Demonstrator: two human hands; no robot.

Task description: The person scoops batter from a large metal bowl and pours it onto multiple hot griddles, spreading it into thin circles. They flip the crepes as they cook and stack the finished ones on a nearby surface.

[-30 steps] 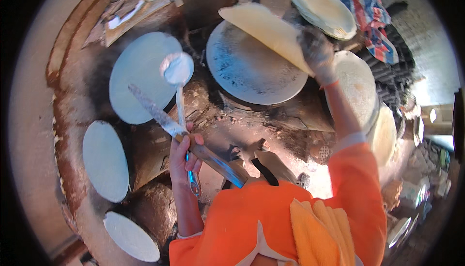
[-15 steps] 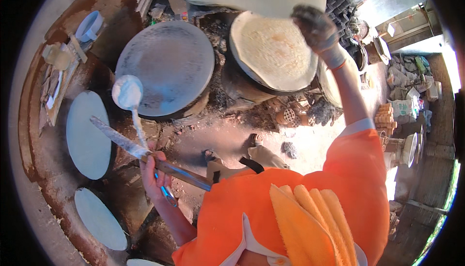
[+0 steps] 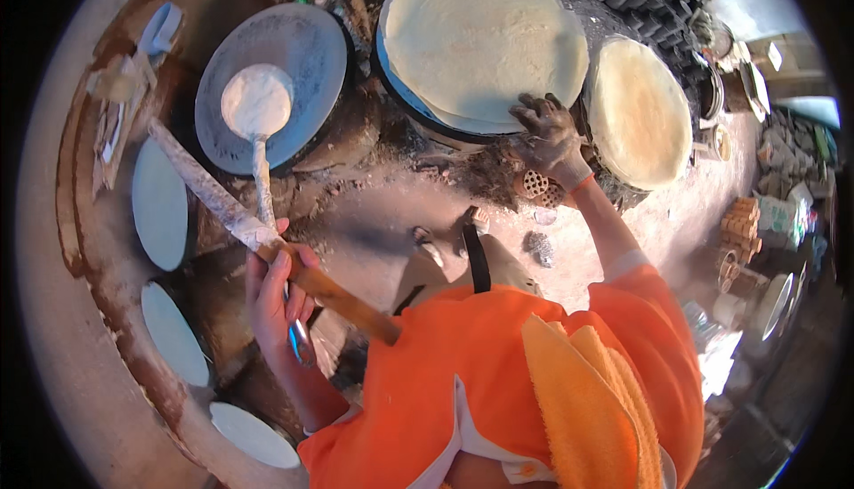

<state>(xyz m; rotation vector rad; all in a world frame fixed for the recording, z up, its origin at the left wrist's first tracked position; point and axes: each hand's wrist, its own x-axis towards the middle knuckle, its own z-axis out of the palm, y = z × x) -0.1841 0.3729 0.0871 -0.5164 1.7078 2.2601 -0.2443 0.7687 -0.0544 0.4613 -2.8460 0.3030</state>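
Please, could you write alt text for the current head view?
A person's right hand is at the near edge of a pale round sheet on a griddle, while the left hand holds a white-coated ladle and a long, wooden-handled blade. Another pale sheet lies at right.

The middle flatbread (image 3: 480,35) lies between the griddle (image 3: 307,51) and the right flatbread (image 3: 642,115).

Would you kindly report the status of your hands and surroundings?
Left hand closed around ladle and wooden-handled blade. Right hand open over near edge of pale sheet, contact unclear. Pale sheet on griddle; second sheet close on right.
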